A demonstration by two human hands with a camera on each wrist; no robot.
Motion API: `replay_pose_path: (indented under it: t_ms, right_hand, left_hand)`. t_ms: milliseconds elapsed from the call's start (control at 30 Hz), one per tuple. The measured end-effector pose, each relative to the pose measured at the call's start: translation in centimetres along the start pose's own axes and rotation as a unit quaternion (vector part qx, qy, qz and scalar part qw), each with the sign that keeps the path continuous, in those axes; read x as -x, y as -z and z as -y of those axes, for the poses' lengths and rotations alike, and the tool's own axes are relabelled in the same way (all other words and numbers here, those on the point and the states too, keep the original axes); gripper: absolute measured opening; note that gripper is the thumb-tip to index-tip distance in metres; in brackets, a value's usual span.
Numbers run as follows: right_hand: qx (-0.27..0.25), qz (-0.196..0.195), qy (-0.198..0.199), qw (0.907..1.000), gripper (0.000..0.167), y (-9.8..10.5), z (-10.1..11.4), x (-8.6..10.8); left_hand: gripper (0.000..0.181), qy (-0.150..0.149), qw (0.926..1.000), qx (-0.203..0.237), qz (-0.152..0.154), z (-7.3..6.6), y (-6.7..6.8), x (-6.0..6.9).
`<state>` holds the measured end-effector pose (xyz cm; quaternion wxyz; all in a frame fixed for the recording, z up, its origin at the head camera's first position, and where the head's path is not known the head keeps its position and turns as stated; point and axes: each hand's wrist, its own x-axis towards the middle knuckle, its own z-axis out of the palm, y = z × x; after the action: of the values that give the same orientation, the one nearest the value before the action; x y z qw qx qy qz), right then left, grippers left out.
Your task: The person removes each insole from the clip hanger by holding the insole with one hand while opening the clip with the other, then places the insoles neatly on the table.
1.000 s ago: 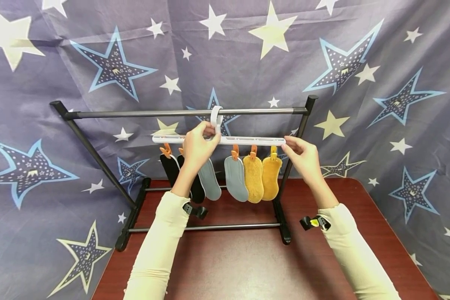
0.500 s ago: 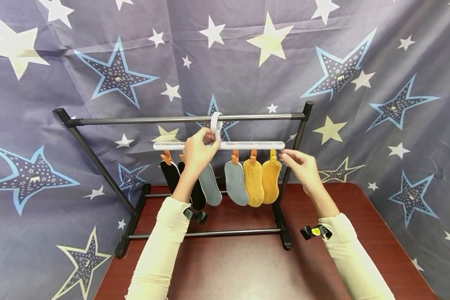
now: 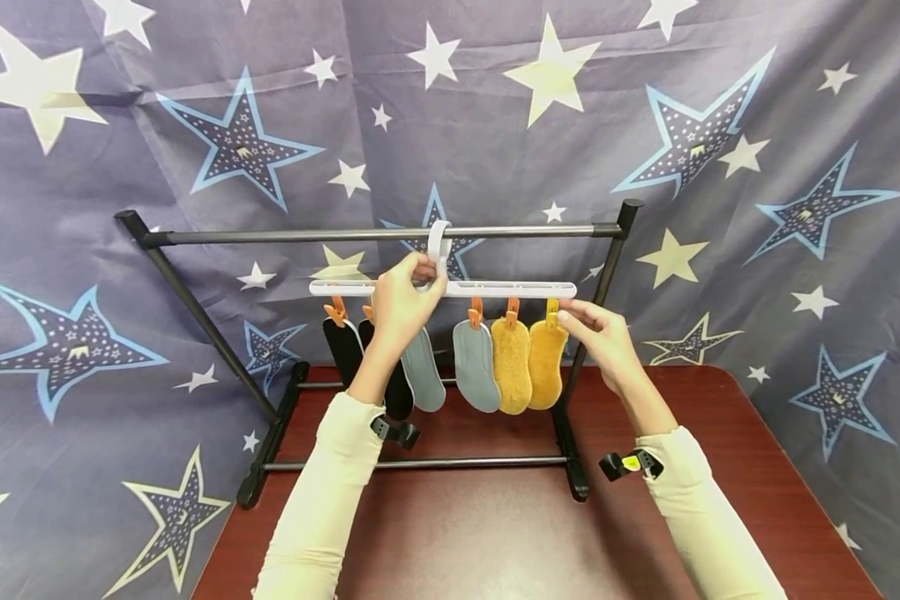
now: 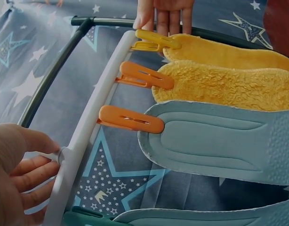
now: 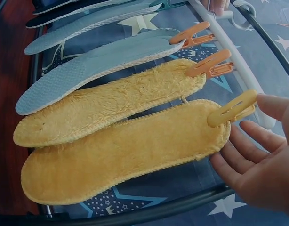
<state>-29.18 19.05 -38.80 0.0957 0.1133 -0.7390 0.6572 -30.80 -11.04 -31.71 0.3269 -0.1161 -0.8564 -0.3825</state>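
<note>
A white hanger bar [image 3: 510,289] hangs level from its hook [image 3: 437,237], which loops over the rack's top rail. My left hand [image 3: 403,304] pinches the hanger at its middle, just under the hook. Insoles dangle below on clothespins: a black insole [image 3: 342,348] among those at left, grey insoles [image 4: 210,141] in the middle, and a fuzzy yellow insole [image 5: 111,101] beside an outermost yellow insole [image 5: 125,150]. At the bar's right end, my right hand [image 3: 603,337] puts its thumb to the yellow clothespin [image 5: 231,108]; its other fingers extend loosely behind the insole.
A black metal rack [image 3: 603,275] stands on the reddish-brown table [image 3: 487,533], its lower crossbar [image 3: 480,462] near the tabletop. Orange clothespins [image 4: 130,118] and a green clothespin [image 4: 90,217] line the bar. Star-patterned cloth [image 3: 487,158] covers the wall behind.
My right hand has come off the bar's right end and lowered to the yellow clothespin. My left hand keeps its hold below the hook. The head view has shifted slightly.
</note>
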Motion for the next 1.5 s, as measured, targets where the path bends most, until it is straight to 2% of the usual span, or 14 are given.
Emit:
replay_pose_path:
  t_ms: [200, 267, 367, 500, 600, 700, 767, 867, 967, 1067, 1167, 1500]
  right_hand:
    - [-0.006, 0.009, 0.001, 0.9999, 0.044, 0.0, -0.1, 0.1]
    - [-0.007, 0.011, 0.0, 0.9999, 0.043, -0.1, -0.2, 0.1]
    - [-0.008, 0.015, -0.002, 0.9999, 0.042, -0.1, -0.3, 0.2]
    - [-0.012, 0.016, -0.002, 0.9998, 0.042, 0.0, -0.5, 0.4]
    - [-0.01, 0.016, -0.005, 0.9998, 0.043, 0.1, -0.7, 0.6]
    - [-0.008, 0.016, -0.01, 0.9998, 0.044, 0.1, -1.0, 0.9]
    - [-0.008, 0.016, -0.013, 0.9998, 0.044, 0.1, -1.2, 1.0]
    - [-0.012, 0.014, -0.016, 0.9997, 0.043, 0.1, -1.4, 1.2]
    - [-0.014, 0.013, -0.018, 0.9997, 0.043, 0.0, -1.7, 1.3]
    - [-0.013, 0.012, -0.02, 0.9997, 0.043, -0.1, -1.9, 1.3]
    - [-0.011, 0.012, -0.024, 0.9996, 0.044, -0.1, -2.3, 1.3]
    - [-0.016, 0.004, -0.073, 0.9972, 0.043, -0.5, -4.1, 2.5]
  left_hand:
    - [0.02, -0.007, 0.9998, 0.004, -0.017, -0.3, -0.3, 0.6]
    - [0.024, -0.007, 0.9994, 0.002, -0.034, -0.3, -0.5, 1.1]
    - [0.03, -0.013, 0.9957, -0.004, -0.091, -0.7, -1.1, 2.0]
    - [0.034, -0.029, 0.9844, -0.003, -0.173, -1.8, -2.6, 3.7]
    - [0.034, -0.045, 0.9805, 0.005, -0.191, -2.7, -3.8, 5.1]
    - [0.034, -0.056, 0.9825, 0.016, -0.177, -3.7, -4.9, 6.3]
    - [0.033, -0.061, 0.9857, 0.033, -0.153, -4.4, -5.7, 7.0]
    - [0.032, -0.055, 0.9914, 0.056, -0.105, -5.2, -6.9, 8.0]
    - [0.032, -0.044, 0.9931, 0.096, -0.05, -5.8, -8.1, 8.7]
    - [0.033, -0.034, 0.9892, 0.143, -0.006, -6.2, -9.1, 9.1]
    - [0.033, -0.026, 0.9834, 0.178, 0.025, -6.5, -9.8, 9.3]
    - [0.038, 0.038, 0.9698, 0.229, 0.075, -6.9, -11.1, 9.2]
